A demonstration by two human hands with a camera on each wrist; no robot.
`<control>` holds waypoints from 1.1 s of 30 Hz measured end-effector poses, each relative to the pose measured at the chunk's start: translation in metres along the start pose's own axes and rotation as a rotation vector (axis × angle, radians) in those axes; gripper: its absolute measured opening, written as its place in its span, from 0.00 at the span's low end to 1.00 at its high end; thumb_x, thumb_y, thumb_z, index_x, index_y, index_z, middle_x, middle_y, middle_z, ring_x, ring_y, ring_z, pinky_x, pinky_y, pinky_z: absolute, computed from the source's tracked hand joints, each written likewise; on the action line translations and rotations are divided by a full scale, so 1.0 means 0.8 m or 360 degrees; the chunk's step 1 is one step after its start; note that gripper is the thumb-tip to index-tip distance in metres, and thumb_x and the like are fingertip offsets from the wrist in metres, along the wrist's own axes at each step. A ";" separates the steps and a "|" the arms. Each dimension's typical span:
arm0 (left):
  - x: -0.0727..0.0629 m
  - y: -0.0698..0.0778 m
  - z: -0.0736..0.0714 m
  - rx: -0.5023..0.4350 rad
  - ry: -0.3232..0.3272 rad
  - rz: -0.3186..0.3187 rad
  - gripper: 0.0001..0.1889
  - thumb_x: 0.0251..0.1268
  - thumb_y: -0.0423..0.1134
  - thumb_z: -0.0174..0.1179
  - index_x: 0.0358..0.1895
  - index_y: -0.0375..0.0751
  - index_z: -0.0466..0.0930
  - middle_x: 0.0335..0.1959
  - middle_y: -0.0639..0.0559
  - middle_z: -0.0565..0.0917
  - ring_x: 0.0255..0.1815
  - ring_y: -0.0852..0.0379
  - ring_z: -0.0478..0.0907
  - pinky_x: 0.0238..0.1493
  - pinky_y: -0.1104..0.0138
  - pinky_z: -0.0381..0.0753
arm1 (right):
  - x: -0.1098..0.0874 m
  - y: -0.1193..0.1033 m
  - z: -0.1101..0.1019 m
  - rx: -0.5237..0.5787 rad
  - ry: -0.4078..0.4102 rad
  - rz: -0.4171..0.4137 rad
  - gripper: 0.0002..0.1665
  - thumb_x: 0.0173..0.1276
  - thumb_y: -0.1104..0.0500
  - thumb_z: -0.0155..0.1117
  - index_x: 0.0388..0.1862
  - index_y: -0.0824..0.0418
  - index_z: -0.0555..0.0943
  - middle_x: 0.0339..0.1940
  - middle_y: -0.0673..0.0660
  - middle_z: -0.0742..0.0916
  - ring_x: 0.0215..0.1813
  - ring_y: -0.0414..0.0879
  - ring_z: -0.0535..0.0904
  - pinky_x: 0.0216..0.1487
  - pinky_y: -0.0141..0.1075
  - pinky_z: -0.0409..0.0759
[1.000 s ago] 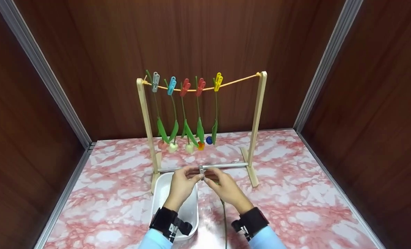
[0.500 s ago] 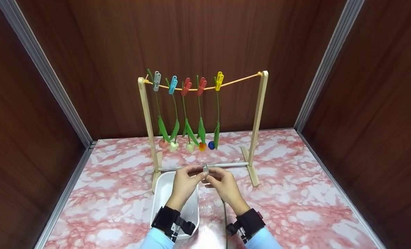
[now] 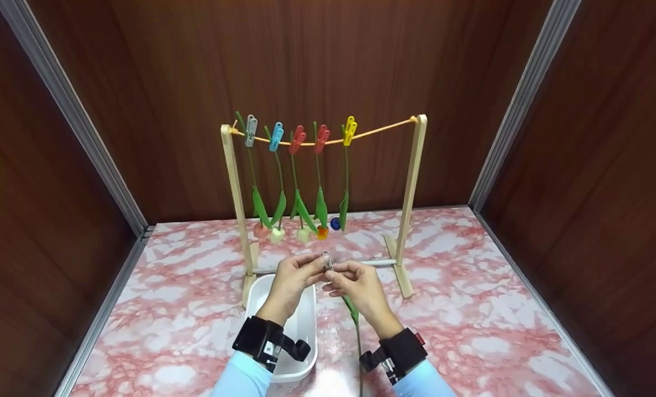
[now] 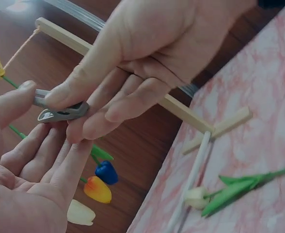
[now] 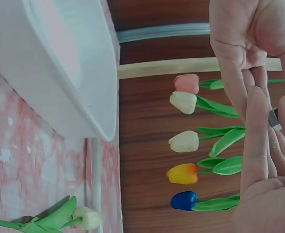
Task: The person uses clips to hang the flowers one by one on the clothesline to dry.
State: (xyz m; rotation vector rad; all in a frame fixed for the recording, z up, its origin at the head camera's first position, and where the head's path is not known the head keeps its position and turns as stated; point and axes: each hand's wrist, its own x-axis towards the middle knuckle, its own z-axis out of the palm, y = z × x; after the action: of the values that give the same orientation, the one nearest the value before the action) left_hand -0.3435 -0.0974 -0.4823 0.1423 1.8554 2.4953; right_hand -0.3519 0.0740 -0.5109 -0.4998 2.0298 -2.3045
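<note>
Both hands meet at a small grey clothespin [image 3: 328, 262] in front of the rack. My left hand [image 3: 292, 281] pinches it from the left, its thumb tip at one end in the left wrist view. My right hand [image 3: 363, 289] pinches it from the right, thumb lying along its side. In the left wrist view the clothespin [image 4: 62, 112] sits between both sets of fingers, partly covered. A white artificial tulip [image 4: 197, 198] lies on the table; in the head view its green leaf [image 3: 351, 307] and stem show below my right hand, the bloom hidden.
A wooden rack [image 3: 412, 187] carries an orange cord [image 3: 385, 128]. Five-coloured variety hangs there upside down: several tulips under grey, blue, red and yellow clothespins [image 3: 350, 131]. A white plastic tub [image 3: 313, 353] stands under my left forearm, on the pink marbled table [image 3: 471, 309].
Both hands have risen slightly with the clothespin, which has turned in the fingers. More of the loose tulip's leaf shows under my right hand. The blue hanging tulip has swung slightly.
</note>
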 end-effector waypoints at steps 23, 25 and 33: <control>0.001 0.002 0.007 -0.0005 0.0107 0.0041 0.20 0.68 0.30 0.72 0.57 0.19 0.82 0.44 0.40 0.90 0.44 0.55 0.88 0.49 0.64 0.87 | -0.002 0.004 -0.003 0.0030 -0.0026 -0.0013 0.09 0.74 0.68 0.69 0.44 0.73 0.79 0.39 0.71 0.90 0.35 0.51 0.91 0.38 0.42 0.90; 0.000 0.002 0.008 0.0072 0.0116 0.0083 0.18 0.68 0.30 0.72 0.55 0.21 0.84 0.43 0.41 0.91 0.42 0.55 0.88 0.47 0.65 0.88 | -0.002 0.006 -0.003 0.0028 -0.0023 -0.0016 0.08 0.74 0.68 0.69 0.44 0.73 0.79 0.40 0.70 0.91 0.36 0.51 0.91 0.39 0.42 0.90; 0.001 -0.001 0.013 0.0283 0.0198 0.0233 0.13 0.67 0.31 0.73 0.49 0.25 0.88 0.39 0.41 0.91 0.37 0.57 0.88 0.40 0.69 0.87 | -0.002 0.005 -0.005 0.0017 -0.0042 -0.0068 0.09 0.75 0.67 0.68 0.46 0.73 0.79 0.41 0.67 0.91 0.39 0.50 0.90 0.41 0.45 0.90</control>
State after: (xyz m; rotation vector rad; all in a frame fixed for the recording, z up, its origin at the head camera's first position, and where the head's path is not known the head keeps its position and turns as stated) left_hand -0.3435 -0.0868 -0.4803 0.1344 2.1924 2.4789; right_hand -0.3524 0.0776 -0.5159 -0.5757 2.0138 -2.3181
